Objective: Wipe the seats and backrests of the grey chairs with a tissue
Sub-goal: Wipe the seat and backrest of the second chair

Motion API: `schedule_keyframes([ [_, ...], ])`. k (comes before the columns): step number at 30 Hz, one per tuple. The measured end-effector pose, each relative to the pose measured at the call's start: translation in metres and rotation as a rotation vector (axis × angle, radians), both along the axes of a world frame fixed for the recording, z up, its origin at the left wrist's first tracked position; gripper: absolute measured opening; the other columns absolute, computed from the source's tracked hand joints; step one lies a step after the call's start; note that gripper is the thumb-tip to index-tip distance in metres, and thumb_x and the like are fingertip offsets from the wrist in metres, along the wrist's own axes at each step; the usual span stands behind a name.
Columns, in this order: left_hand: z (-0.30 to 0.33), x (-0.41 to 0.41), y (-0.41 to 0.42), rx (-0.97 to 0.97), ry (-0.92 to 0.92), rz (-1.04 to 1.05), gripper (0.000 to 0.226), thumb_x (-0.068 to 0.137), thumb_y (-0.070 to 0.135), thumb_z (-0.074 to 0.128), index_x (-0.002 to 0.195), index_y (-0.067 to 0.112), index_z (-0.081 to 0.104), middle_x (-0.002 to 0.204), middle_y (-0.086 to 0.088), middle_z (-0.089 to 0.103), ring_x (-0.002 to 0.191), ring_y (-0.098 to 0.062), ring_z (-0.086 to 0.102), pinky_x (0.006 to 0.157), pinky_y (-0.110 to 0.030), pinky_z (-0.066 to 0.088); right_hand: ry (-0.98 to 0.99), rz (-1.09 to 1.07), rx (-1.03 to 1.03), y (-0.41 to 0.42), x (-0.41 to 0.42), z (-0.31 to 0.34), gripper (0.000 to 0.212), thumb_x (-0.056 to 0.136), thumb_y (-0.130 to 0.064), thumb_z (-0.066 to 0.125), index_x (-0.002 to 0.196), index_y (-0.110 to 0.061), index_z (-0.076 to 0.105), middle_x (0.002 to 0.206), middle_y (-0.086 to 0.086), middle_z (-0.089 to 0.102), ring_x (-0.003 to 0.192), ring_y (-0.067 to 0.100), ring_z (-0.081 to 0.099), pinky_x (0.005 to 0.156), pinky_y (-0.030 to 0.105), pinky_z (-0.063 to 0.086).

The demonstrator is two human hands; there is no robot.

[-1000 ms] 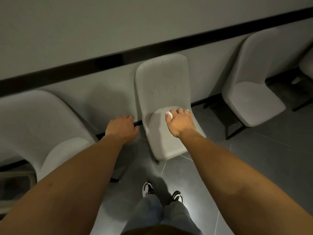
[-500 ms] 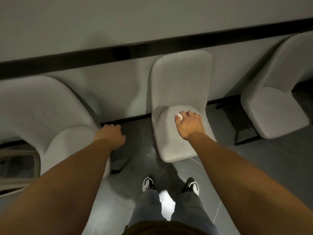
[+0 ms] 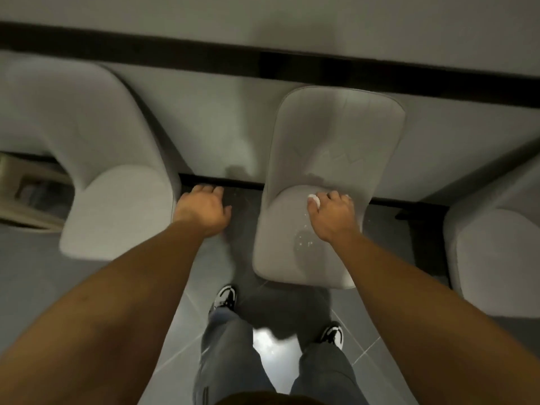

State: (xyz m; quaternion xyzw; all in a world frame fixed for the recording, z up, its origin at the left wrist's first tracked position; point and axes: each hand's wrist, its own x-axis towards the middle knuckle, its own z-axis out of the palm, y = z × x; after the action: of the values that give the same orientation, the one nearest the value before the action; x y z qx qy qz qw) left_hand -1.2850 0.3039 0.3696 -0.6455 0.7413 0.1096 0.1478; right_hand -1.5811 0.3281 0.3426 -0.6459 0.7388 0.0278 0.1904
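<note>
Most of the tissue [image 3: 314, 199] is hidden under the right hand [image 3: 331, 216]. The right chair [image 3: 493, 258] is cut off by the picture's edge. The left chair [image 3: 96, 176] is blurred.

Single head view; looks steeply down and forward from above the middle grey chair [image 3: 318, 206]; close, chair directly below lens; wall behind it; own shoes nearer.

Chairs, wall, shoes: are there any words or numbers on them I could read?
None: no words or numbers show on the grey chairs, the wall, the shoes or the tissue that the right hand holds.
</note>
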Motion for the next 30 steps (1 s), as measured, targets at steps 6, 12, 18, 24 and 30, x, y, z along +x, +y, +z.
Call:
schedule_keyframes([
  [6,-0.009,-0.076,0.051,0.004,-0.021,0.086,0.063,0.088,0.054,0.039,0.139,0.016,0.039,0.137,-0.01,0.049,0.124,-0.029,0.041,0.099,-0.042,0.04,-0.067,0.168,-0.002,0.016,-0.059,-0.015,0.051,0.102,-0.045,0.022,0.127,-0.017,0.056,0.124,0.017,0.058,0.114,0.036,0.049,0.111,0.048,0.029],
  [12,-0.028,-0.113,0.061,-0.055,-0.085,0.086,0.066,0.088,0.06,0.035,0.141,0.022,0.037,0.139,-0.004,0.05,0.127,-0.025,0.041,0.099,-0.042,0.04,-0.107,0.182,-0.007,0.032,-0.1,-0.051,0.044,0.102,-0.043,0.028,0.121,-0.018,0.059,0.121,0.014,0.06,0.114,0.035,0.05,0.11,0.047,0.03],
  [18,-0.091,-0.139,0.045,-0.105,-0.064,0.09,0.072,0.087,0.063,0.026,0.143,0.019,0.034,0.14,-0.006,0.048,0.13,-0.026,0.039,0.104,-0.044,0.035,-0.143,0.23,-0.085,0.015,-0.102,-0.11,0.042,0.102,-0.042,0.032,0.126,-0.019,0.059,0.126,0.011,0.059,0.119,0.033,0.048,0.115,0.046,0.023],
  [24,-0.19,-0.132,0.016,-0.154,-0.021,0.135,0.074,0.088,0.065,0.021,0.144,0.018,0.032,0.144,-0.009,0.043,0.135,-0.028,0.034,0.108,-0.047,0.031,-0.153,0.3,-0.163,-0.027,-0.077,-0.202,0.043,0.101,-0.045,0.033,0.136,-0.025,0.048,0.139,0.007,0.05,0.129,0.028,0.04,0.117,0.048,0.021],
  [30,-0.323,-0.112,0.01,-0.103,0.019,0.248,0.078,0.089,0.068,0.019,0.148,0.018,0.02,0.155,-0.01,0.024,0.143,-0.028,0.016,0.114,-0.049,0.02,-0.143,0.317,-0.182,-0.073,-0.051,-0.319,0.053,0.101,-0.048,0.027,0.148,-0.028,0.035,0.159,0.007,0.028,0.148,0.027,0.016,0.122,0.049,0.004],
])
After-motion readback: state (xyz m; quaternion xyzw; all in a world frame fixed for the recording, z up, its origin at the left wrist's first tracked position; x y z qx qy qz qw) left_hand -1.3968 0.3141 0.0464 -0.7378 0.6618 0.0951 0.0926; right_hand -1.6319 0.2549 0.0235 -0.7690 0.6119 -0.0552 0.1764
